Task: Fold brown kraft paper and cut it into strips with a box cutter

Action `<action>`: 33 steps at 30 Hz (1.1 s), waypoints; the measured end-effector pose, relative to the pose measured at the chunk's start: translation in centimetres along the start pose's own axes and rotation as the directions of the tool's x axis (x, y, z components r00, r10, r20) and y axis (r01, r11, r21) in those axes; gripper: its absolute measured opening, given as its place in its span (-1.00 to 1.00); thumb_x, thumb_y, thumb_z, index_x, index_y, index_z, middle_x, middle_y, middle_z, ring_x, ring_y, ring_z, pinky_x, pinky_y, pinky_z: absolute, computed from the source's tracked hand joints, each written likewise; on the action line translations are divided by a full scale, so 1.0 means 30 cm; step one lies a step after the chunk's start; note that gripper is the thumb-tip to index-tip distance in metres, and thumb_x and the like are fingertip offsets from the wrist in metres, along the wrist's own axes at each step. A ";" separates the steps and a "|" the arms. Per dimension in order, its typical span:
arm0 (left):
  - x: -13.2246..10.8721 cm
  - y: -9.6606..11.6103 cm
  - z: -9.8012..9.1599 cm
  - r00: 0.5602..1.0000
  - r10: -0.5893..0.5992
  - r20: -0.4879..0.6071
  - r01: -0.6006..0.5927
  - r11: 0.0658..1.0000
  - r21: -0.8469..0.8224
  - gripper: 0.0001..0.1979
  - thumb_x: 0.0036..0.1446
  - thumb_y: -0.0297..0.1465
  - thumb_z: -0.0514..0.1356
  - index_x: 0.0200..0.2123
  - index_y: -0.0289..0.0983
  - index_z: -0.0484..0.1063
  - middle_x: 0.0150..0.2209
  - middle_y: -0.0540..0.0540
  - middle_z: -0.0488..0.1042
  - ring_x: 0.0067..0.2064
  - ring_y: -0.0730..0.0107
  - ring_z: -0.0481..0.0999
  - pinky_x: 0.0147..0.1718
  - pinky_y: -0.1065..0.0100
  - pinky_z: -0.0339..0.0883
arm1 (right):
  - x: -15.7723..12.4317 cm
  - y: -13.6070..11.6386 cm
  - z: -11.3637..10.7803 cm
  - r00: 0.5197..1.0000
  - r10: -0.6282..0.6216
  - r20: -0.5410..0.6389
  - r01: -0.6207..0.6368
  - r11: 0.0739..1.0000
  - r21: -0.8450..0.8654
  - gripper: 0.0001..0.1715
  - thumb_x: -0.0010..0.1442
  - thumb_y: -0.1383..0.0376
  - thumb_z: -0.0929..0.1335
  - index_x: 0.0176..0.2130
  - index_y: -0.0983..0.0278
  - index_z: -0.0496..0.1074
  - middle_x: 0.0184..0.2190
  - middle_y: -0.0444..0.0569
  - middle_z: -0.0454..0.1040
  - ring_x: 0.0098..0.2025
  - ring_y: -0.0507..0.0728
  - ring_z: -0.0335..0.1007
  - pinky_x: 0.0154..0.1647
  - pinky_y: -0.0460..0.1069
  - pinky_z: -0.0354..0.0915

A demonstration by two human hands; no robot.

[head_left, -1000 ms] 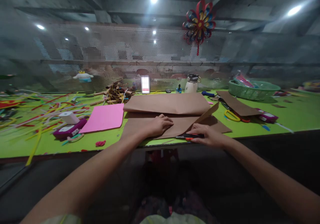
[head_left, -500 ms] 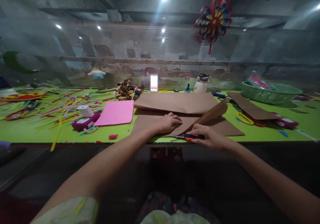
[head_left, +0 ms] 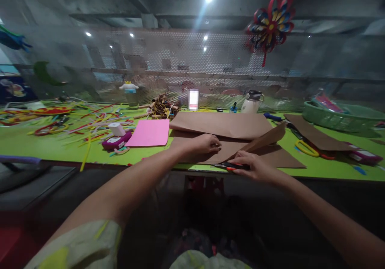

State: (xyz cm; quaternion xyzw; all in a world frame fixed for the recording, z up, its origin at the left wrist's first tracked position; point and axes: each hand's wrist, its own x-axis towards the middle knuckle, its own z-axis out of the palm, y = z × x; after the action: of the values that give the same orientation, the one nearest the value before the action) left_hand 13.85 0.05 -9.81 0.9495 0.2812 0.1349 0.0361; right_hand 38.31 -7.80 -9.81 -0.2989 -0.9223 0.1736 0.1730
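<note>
On brown paper [head_left: 222,125], left hand [head_left: 207,144] rests loosely curled; right hand [head_left: 254,165] seemingly grips a cutter [head_left: 225,166].

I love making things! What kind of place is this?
Probably a craft workshop: brown paper, a cutter in the right hand, yellow scissors, coloured strips across the green table, a paper pinwheel overhead.

The right hand [head_left: 255,166] covers most of the orange-and-black tool [head_left: 229,166] at the bench [head_left: 331,166] edge, so its kind cannot be told. The small upright card [head_left: 193,100] at the back is blurred out, and the green basket [head_left: 331,118] is cut off by the right edge.
</note>
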 end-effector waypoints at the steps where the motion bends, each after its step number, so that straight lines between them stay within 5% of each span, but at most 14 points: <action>1: -0.022 -0.017 -0.020 1.000 -0.007 0.006 0.007 1.000 -0.003 -0.76 0.23 -0.35 0.09 -0.19 -0.30 0.53 -0.21 -0.15 0.55 -0.21 0.37 0.49 -0.22 0.42 0.29 | -0.002 0.002 0.001 1.000 0.006 -0.003 -0.006 1.000 0.001 -0.58 0.26 0.13 0.28 -0.01 0.29 0.47 -0.29 0.06 0.36 -0.23 0.15 0.31 -0.19 0.03 0.27; 6: -0.153 -0.074 -0.096 0.998 -0.018 0.056 0.017 1.000 0.022 -0.82 0.19 -0.42 0.14 -0.26 -0.27 0.55 -0.18 -0.13 0.55 -0.16 0.36 0.48 -0.14 0.41 0.26 | -0.007 0.011 0.007 1.000 0.030 -0.006 -0.030 0.999 0.014 -0.59 0.25 0.14 0.28 0.01 0.27 0.47 -0.29 0.04 0.34 -0.26 0.13 0.32 -0.22 0.02 0.27; 11: -0.221 -0.067 -0.071 0.998 -0.057 0.022 0.055 0.996 0.072 -0.76 0.23 -0.38 0.09 -0.11 -0.25 0.50 -0.04 -0.14 0.48 -0.05 0.28 0.39 0.00 0.28 0.17 | -0.004 0.005 0.016 0.999 0.029 -0.015 -0.028 0.999 0.035 -0.61 0.26 0.17 0.27 0.01 0.24 0.46 -0.24 0.06 0.36 -0.21 0.14 0.33 -0.16 0.03 0.27; 18: -0.252 -0.075 -0.017 0.992 -0.110 -0.057 0.117 0.984 0.134 -0.69 0.29 -0.32 0.01 -0.01 -0.25 0.44 0.04 -0.14 0.44 -0.01 0.24 0.32 0.02 0.21 0.14 | 0.023 -0.021 0.032 1.000 0.017 -0.008 -0.016 0.999 0.032 -0.61 0.26 0.16 0.28 0.00 0.27 0.47 -0.23 0.08 0.37 -0.19 0.15 0.32 -0.14 0.03 0.26; 33: -0.256 -0.056 -0.019 0.991 -0.124 -0.043 0.129 0.978 0.164 -0.68 0.28 -0.34 0.02 0.00 -0.25 0.44 0.03 -0.14 0.44 -0.04 0.24 0.32 -0.02 0.23 0.17 | 0.122 -0.120 0.119 0.999 -0.032 -0.024 0.032 0.999 0.004 -0.64 0.25 0.20 0.28 -0.01 0.26 0.47 -0.25 0.06 0.36 -0.22 0.16 0.31 -0.18 0.02 0.24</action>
State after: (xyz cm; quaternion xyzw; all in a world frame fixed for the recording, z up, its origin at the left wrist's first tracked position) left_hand 6.62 -2.73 -11.31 0.9270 0.3519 0.1237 -0.0395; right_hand 32.25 -9.08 -10.65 -0.2859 -0.9243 0.1692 0.1876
